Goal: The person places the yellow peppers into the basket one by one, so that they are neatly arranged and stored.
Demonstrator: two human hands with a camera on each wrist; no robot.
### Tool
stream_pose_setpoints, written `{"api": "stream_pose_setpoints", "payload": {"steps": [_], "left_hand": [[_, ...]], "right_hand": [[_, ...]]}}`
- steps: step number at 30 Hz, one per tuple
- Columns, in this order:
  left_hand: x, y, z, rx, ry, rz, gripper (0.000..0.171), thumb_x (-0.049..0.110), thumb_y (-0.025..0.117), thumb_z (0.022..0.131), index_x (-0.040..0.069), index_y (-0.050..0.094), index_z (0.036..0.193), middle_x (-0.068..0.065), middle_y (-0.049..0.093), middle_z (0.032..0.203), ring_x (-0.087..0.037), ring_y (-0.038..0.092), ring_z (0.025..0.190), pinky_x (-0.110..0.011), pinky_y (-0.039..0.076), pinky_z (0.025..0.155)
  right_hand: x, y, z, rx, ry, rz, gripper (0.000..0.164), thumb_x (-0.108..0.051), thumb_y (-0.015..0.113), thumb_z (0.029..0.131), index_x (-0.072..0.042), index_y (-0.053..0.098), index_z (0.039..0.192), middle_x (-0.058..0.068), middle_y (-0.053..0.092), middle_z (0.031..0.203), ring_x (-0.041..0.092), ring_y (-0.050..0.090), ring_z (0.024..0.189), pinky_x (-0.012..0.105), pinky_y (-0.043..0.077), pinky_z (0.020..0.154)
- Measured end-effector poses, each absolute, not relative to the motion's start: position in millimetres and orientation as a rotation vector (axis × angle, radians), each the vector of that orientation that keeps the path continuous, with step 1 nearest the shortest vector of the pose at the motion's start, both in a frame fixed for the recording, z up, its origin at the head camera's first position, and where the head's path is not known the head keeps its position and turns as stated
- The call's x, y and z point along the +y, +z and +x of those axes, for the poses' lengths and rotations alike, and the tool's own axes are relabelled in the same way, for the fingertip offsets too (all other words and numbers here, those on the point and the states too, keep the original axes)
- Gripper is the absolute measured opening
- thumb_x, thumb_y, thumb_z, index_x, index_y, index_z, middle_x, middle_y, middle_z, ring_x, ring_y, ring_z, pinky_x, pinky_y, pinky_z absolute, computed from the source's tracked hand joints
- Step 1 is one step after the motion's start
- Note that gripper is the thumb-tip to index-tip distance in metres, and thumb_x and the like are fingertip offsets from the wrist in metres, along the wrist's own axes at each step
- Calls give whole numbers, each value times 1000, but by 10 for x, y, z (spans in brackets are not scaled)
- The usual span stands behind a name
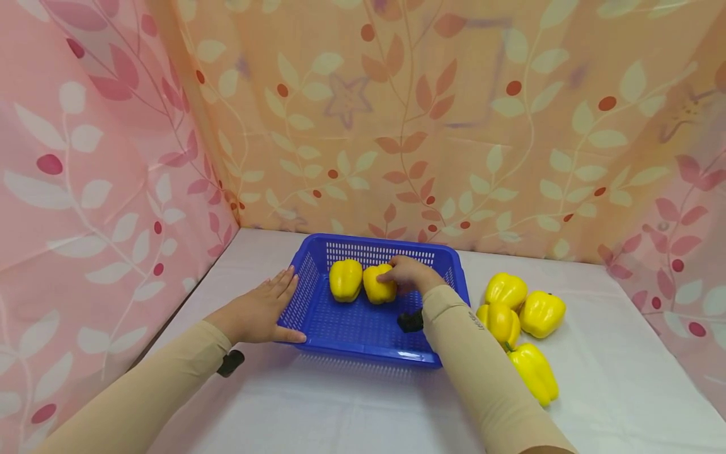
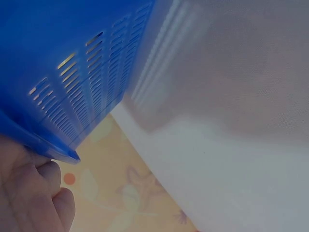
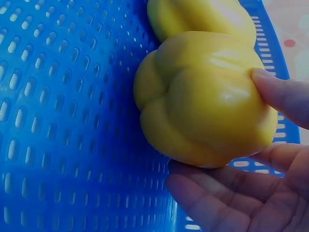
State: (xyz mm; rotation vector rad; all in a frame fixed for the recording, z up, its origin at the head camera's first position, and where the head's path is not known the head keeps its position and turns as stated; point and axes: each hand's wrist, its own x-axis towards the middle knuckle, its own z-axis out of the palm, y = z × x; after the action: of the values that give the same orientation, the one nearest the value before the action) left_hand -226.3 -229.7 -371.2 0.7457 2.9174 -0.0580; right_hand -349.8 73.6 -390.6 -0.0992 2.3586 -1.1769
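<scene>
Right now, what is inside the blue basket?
Two yellow peppers: the left pepper, and the right pepper in the grip of the right hand. In the head view, the right sleeve hides part of the blue basket; anything there cannot be seen.

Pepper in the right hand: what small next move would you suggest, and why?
Probably relax the right hand and let the held pepper go: it is inside the basket, beside another pepper, while four more peppers lie outside.
</scene>
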Motion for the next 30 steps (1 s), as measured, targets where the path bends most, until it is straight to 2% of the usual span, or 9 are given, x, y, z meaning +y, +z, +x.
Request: {"api": "stream_pose_setpoints", "payload": {"steps": [8, 15, 22, 30], "left_hand": [[-2299, -3722, -2274, 2924, -71, 746, 120, 86, 35, 66, -4, 13, 144, -21, 3, 151, -36, 5, 138, -50, 15, 110], [-2286, -3715, -2255, 2920, -56, 744, 118, 83, 40, 68, -4, 14, 144, -22, 4, 151, -36, 6, 138, -50, 14, 110], [-2289, -3715, -2257, 2911, -52, 725, 118, 83, 40, 68, -3, 12, 144, -20, 2, 151, -35, 4, 139, -50, 13, 110], [-2288, -3710, -2255, 2912, -49, 727, 118, 83, 39, 68, -3, 13, 144, -20, 2, 151, -35, 4, 139, -50, 13, 110]], "right_hand": [[755, -3900, -3490, 2332, -1228, -35, 64, -25, 64, 86, 3, 35, 136, 19, 44, 132, 32, 50, 113, 45, 43, 94], [734, -3935, -3506, 2299, -1267, -44, 57, -20, 63, 87, 2, 37, 133, 19, 47, 125, 31, 52, 107, 44, 46, 90], [734, -3938, -3496, 2351, -1198, -75, 52, -25, 62, 88, -2, 40, 129, 17, 50, 118, 30, 57, 97, 42, 50, 84], [734, -3930, -3493, 2376, -1159, -91, 46, -27, 61, 88, -3, 42, 124, 17, 52, 114, 33, 57, 96, 44, 51, 82]]}}
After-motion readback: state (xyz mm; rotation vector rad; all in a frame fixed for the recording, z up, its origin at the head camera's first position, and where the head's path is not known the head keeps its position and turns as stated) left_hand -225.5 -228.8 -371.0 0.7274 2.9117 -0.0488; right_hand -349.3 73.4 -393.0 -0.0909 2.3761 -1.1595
